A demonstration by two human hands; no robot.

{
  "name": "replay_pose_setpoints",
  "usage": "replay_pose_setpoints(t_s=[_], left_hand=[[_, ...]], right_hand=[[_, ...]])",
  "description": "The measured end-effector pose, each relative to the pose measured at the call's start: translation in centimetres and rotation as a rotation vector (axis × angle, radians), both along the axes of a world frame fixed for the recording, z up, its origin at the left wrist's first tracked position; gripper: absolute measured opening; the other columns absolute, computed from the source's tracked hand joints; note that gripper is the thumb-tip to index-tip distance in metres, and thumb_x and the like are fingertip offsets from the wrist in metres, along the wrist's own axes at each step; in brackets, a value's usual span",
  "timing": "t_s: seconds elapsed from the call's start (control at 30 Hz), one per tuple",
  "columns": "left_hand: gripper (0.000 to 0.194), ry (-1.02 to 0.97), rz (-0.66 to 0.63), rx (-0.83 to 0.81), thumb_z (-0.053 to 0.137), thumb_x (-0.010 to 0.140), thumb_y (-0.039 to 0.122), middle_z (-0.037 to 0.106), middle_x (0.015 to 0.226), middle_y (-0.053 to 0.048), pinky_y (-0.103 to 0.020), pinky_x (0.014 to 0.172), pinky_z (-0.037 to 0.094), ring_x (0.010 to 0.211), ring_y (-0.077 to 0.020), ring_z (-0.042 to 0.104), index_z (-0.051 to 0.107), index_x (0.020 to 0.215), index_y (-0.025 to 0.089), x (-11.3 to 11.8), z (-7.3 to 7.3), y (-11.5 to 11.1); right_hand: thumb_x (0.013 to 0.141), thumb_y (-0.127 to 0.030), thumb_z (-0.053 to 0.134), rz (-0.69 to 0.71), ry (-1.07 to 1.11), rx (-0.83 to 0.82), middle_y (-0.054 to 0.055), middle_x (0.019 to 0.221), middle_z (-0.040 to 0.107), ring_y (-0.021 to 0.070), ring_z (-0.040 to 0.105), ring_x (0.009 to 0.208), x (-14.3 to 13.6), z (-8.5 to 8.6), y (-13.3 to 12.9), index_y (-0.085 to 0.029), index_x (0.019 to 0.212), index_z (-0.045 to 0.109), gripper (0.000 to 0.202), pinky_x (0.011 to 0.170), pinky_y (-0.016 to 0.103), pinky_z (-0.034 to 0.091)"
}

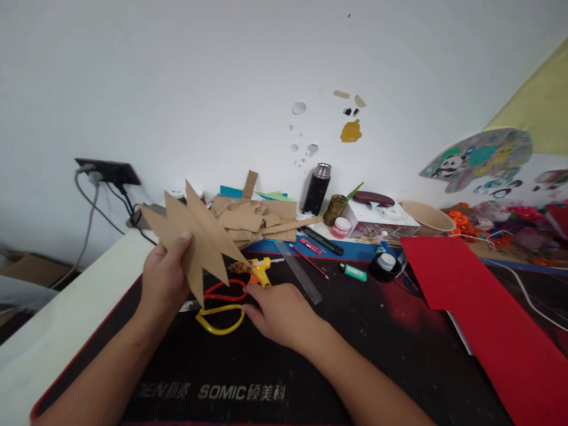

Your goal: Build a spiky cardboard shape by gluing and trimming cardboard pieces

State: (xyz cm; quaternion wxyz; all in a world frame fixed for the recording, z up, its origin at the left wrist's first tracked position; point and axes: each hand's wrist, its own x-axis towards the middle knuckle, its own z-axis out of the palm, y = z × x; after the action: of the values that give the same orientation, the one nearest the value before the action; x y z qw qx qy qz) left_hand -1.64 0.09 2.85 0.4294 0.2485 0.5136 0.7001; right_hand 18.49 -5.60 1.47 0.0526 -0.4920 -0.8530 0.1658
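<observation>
My left hand (166, 275) grips a brown cardboard piece (197, 236) cut into several long, sharp points. The piece is raised above the mat and tilted. At the centre, my right hand (279, 313) has its thumb and forefinger on the handles of a pair of scissors (219, 329), one loop red and the other yellow. Part of the scissors' blades is hidden behind the cardboard and my left hand. Just beyond my right fingers lies a yellow hot glue gun (261, 272), its front end partly behind the cardboard points.
Cardboard scraps (244, 222) are heaped at the back. A clear ruler (302, 275), a red pencil (313, 263) and a green-and-black utility knife (354, 272) lie on the dark mat (355, 343). A black flask (317, 189) stands by the wall. Red sheets (479, 319) cover the right side.
</observation>
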Motion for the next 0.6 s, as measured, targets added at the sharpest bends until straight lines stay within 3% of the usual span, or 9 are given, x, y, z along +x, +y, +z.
replay_pose_setpoints(t_s=[0.2,0.37,0.6], left_hand=[[0.03,0.229,-0.156,0.017,0.086,0.078,0.043,0.083,0.091,-0.005,-0.029,0.065,0.065,0.081,-0.0264,0.079,0.077,0.096,0.02,0.5,-2.0,-0.9],[0.034,0.207,-0.245,0.007,0.089,0.076,0.042,0.084,0.091,-0.007,-0.03,0.062,0.065,0.078,-0.0278,0.079,0.078,0.099,0.02,0.9,-2.7,-0.9],[0.022,0.046,-0.222,-0.088,0.083,0.073,0.031,0.082,0.078,-0.006,-0.034,0.054,0.067,0.065,-0.0279,0.078,0.077,0.091,0.02,1.2,-0.9,-1.0]], right_hand=[[0.107,-0.04,0.056,0.001,-0.107,0.005,0.016,0.104,0.083,0.0358,0.081,0.09,-0.9,-0.5,-0.3,-0.017,0.136,0.068,0.039,0.076,0.043,0.062],[0.107,-0.039,0.054,0.034,-0.124,-0.012,0.016,0.098,0.082,0.0361,0.081,0.087,-1.5,-0.9,-0.6,-0.015,0.131,0.07,0.037,0.074,0.044,0.063],[0.107,-0.044,0.056,0.174,0.012,-0.022,0.011,0.105,0.084,0.031,0.08,0.093,-1.4,-0.9,-0.9,-0.023,0.137,0.071,0.039,0.079,0.039,0.061]])
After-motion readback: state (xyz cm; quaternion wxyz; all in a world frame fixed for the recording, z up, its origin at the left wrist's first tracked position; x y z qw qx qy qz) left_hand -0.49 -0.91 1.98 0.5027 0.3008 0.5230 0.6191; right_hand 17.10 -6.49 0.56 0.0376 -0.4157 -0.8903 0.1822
